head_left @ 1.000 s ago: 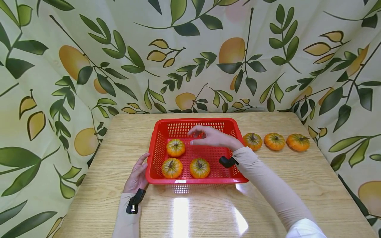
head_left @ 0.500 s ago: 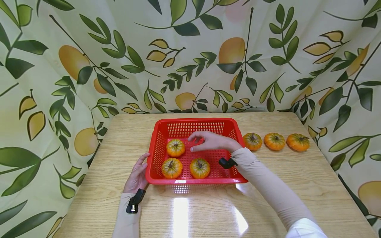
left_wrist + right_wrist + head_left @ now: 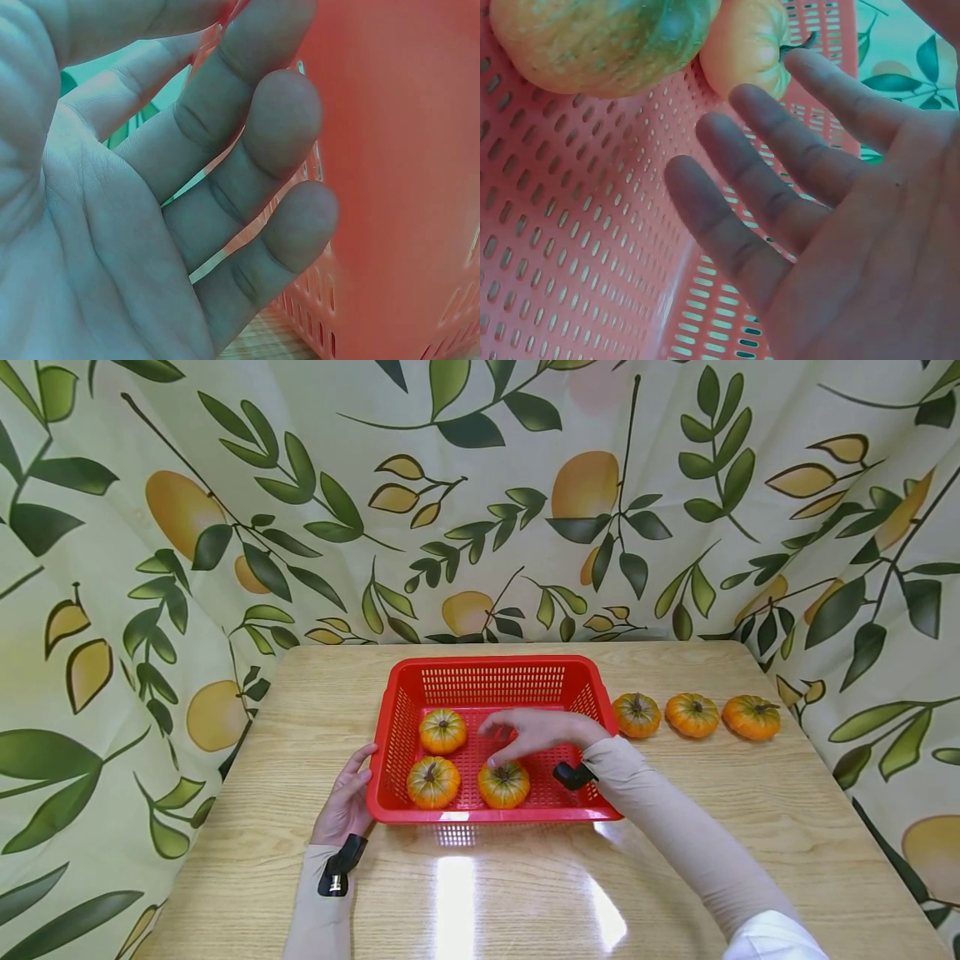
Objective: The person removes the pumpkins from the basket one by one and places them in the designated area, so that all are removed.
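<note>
The right hand [image 3: 528,732] holds nothing, its fingers loosely bent and apart, over the front-middle pumpkin [image 3: 504,788] in the red basket [image 3: 495,817]. The left hand [image 3: 347,802], fingers relaxed, touches the basket's left side. Two more pumpkins [image 3: 442,732] sit inside, three others [image 3: 692,718] on the table [image 3: 525,893].

The table [image 3: 525,902] is light brown with a wavy wood pattern and a shiny top. On it sits a red plastic basket [image 3: 495,817], shaped like a box and full of little holes. To the right of the basket is a row of three round, orange, ribbed pumpkins: the near pumpkin [image 3: 636,718] just beside it, then the middle pumpkin [image 3: 692,718], then the far pumpkin [image 3: 752,720]. In front of the basket, the table shines with bright light.
</note>
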The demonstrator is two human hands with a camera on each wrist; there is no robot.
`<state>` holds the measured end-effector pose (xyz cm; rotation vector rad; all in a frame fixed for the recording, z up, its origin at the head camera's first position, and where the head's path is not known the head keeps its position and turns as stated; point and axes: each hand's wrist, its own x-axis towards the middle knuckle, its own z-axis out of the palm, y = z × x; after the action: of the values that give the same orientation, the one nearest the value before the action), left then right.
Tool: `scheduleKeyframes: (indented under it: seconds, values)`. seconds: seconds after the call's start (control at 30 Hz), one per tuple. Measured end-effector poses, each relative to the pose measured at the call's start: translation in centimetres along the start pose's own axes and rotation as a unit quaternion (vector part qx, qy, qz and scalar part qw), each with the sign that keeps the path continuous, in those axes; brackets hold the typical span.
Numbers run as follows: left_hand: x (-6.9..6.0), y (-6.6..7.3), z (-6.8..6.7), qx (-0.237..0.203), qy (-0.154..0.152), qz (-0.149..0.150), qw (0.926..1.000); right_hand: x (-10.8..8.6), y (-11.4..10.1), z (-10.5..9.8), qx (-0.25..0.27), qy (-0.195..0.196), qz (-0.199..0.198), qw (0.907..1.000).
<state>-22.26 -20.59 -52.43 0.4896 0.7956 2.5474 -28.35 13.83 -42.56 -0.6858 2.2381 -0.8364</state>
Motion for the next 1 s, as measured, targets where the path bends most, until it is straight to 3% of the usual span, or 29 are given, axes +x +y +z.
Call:
scheduleKeyframes:
  seconds: [0.37,0.63,1.0]
  values:
    - [0.1,-0.1,-0.1,0.005,0.003,0.002,1.0,-0.3,-0.5,1.1,-0.06,-0.054,0.029,0.9963]
    - [0.0,0.0,0.0,0.011,0.019,-0.002,0.9998,-0.5,-1.1,1.8,-0.079,-0.064,0.012,0.9947]
    - [0.0,0.0,0.0,0.007,0.005,-0.002,1.0,-0.5,-1.2,2.1,-0.095,-0.073,0.04,0.992]
